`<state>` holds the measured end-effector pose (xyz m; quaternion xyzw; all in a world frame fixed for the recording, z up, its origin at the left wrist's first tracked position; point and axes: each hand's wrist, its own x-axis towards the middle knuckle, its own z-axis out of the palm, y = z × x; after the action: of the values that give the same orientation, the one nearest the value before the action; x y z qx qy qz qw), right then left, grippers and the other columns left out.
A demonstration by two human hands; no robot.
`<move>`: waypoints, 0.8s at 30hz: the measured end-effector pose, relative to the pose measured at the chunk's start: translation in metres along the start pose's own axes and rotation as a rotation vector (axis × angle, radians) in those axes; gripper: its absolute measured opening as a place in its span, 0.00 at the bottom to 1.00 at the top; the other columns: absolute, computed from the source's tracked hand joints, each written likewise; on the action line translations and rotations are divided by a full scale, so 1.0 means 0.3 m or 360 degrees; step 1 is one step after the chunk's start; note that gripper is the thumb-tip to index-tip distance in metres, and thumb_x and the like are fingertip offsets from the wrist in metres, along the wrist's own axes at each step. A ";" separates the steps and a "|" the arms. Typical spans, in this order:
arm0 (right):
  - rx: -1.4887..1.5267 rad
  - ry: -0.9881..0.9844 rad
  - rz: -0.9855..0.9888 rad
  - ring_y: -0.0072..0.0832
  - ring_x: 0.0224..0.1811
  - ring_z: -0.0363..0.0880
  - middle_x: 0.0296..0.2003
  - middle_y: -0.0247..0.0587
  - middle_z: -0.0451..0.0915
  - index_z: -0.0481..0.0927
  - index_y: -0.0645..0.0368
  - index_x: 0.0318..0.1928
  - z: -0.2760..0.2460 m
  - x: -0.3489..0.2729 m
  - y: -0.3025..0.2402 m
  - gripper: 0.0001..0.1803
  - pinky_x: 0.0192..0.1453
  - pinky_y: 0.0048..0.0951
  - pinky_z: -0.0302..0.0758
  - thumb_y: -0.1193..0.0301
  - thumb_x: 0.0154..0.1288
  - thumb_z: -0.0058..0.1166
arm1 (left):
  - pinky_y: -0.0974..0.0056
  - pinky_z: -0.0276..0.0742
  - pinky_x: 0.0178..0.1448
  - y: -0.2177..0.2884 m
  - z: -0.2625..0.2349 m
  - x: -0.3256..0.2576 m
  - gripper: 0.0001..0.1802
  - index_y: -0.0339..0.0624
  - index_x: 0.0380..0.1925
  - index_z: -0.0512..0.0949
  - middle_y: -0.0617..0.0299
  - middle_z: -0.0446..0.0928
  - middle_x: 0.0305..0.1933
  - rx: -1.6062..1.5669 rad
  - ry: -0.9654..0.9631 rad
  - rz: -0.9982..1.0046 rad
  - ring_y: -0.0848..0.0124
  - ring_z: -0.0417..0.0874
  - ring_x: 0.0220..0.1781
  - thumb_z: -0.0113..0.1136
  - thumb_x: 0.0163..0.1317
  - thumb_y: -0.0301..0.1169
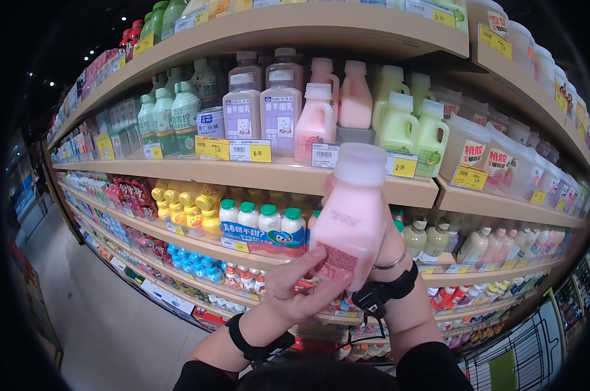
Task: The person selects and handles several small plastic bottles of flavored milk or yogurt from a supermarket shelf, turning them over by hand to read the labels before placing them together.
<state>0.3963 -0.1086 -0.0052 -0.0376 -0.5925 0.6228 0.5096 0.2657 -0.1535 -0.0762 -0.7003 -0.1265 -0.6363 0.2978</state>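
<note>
In front of the shelves I hold up a pink drink bottle point(348, 218) with a translucent white cap and a dark printed label low on its side. My right hand point(391, 249) is closed around its right and back side, and most of those fingers are hidden behind it. The thumb and a finger of my left hand point(296, 281) grip the lower left part, at the edge of the label. Just behind, on the shelf, stands a similar pink bottle point(316, 124) with a handle. Light green handled bottles point(398, 127) are beside it, and purple-grey square bottles point(280, 120) stand to its left.
A curved wooden shelf edge point(288, 171) with price tags runs close behind the bottle. Clear tubs point(467, 146) stand at right. Lower shelves carry white bottles with green caps point(269, 220) and yellow bottles point(208, 215). Grey floor point(112, 306) lies at left, a wire rack point(523, 352) at lower right.
</note>
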 end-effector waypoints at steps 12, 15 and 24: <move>-0.1904 0.1323 -0.1202 0.19 0.17 0.64 0.16 0.36 0.70 0.72 0.67 0.29 -0.135 0.268 -0.201 0.13 0.22 0.23 0.63 0.66 0.60 0.49 | 0.73 0.73 0.27 -0.069 -0.055 -0.032 0.26 0.46 0.41 0.67 0.51 0.60 0.49 -0.0044 -0.0280 -0.0521 0.72 0.76 0.26 0.60 0.40 0.14; -0.2184 0.1463 -0.1216 0.21 0.16 0.65 0.15 0.36 0.70 0.72 0.67 0.29 -0.113 0.275 -0.194 0.13 0.22 0.24 0.64 0.67 0.59 0.50 | 0.74 0.72 0.27 -0.113 -0.071 -0.042 0.26 0.46 0.42 0.67 0.52 0.60 0.48 -0.0086 -0.0285 -0.0526 0.73 0.75 0.25 0.61 0.40 0.15; -0.3238 0.1718 -0.0458 0.42 0.24 0.76 0.19 0.48 0.75 0.74 0.64 0.30 -0.051 0.285 -0.120 0.14 0.29 0.38 0.72 0.64 0.53 0.53 | 0.77 0.69 0.20 -0.292 -0.158 -0.044 0.16 0.43 0.32 0.77 0.58 0.65 0.44 -0.0329 -0.0147 -0.0485 0.78 0.74 0.19 0.62 0.39 0.19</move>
<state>0.3865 -0.0477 0.0658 -0.6228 -0.5239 -0.3017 0.4965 0.1763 -0.1090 -0.0659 -0.7283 -0.1786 -0.6510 0.1183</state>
